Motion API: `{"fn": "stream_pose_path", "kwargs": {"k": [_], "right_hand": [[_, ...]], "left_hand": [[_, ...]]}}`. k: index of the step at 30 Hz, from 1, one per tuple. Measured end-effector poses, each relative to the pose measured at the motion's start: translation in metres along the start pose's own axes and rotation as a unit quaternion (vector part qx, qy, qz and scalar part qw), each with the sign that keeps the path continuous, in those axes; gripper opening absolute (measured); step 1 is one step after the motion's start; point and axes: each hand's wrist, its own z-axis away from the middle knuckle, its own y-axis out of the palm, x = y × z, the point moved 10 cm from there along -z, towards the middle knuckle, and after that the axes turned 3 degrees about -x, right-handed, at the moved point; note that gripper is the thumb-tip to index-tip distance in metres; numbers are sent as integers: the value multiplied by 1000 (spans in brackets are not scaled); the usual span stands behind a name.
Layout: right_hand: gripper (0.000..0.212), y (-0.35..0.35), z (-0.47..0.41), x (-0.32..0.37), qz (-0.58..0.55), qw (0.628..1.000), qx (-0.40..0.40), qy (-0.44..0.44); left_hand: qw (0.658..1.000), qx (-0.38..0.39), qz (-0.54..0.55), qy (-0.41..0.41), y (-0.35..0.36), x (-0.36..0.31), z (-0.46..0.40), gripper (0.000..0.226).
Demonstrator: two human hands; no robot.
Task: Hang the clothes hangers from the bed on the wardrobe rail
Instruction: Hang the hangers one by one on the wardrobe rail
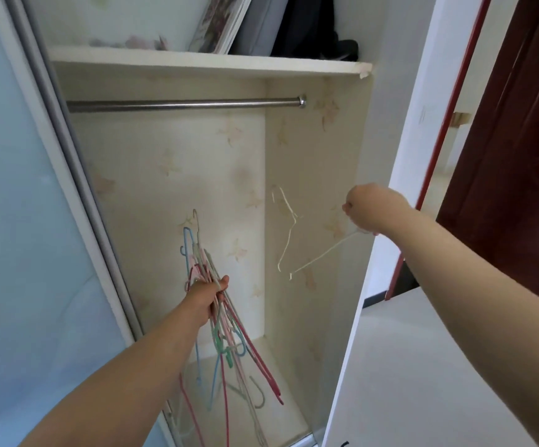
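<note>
one thin white hanger [289, 233] hangs tilted in the right hand [369, 208], whose grip is clenched on its lower bar; the hook points up and left, well below the rail [184, 104]. many thin hangers [226, 321], blue, pink, red, green and white, sit bunched in the left hand [208, 295], grip clenched round them, hooks fanning up and down. the rail runs bare from the sliding door [19, 221] at left to the right wall. shelf [203, 61] edge sits just above it.
</note>
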Motion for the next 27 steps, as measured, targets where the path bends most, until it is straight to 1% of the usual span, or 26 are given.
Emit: {"fn": "stream_pose_path", "kwargs": {"k": [2, 6, 9, 13, 16, 19, 21, 25, 26, 27], "right_hand": [[28, 1, -7, 8, -17, 999, -39, 4], [23, -17, -28, 2, -127, 980, -142, 48], [25, -18, -53, 6, -179, 971, -152, 53], [31, -24, -88, 11, -179, 968, -166, 52], [36, -20, -109, 18, -156, 976, -147, 47], [36, -1, -124, 29, -150, 985, -80, 27], [35, 13, -131, 28, -172, 984, -34, 32], [33, 24, -129, 4, -205, 974, -40, 89], [31, 34, -129, 0, -235, 967, -30, 93], [26, 45, -127, -1, -289, 952, -13, 96]], "left_hand": [[1000, 9, 18, 14, 11, -19, -3, 19], [997, 35, 59, 31, 35, -61, 2, 17], [992, 45, 99, 59, 49, -97, 12, 17], [989, 67, 108, 79, 62, -135, 26, 14], [989, 60, 97, 95, 64, -156, 33, 11], [988, 63, 93, 103, 66, -169, 38, 9], [988, 68, 92, 104, 66, -173, 40, 9], [986, 88, 103, 101, 63, -171, 41, 4], [985, 93, 108, 96, 62, -168, 41, 6], [984, 98, 115, 94, 61, -166, 41, 6]]}}
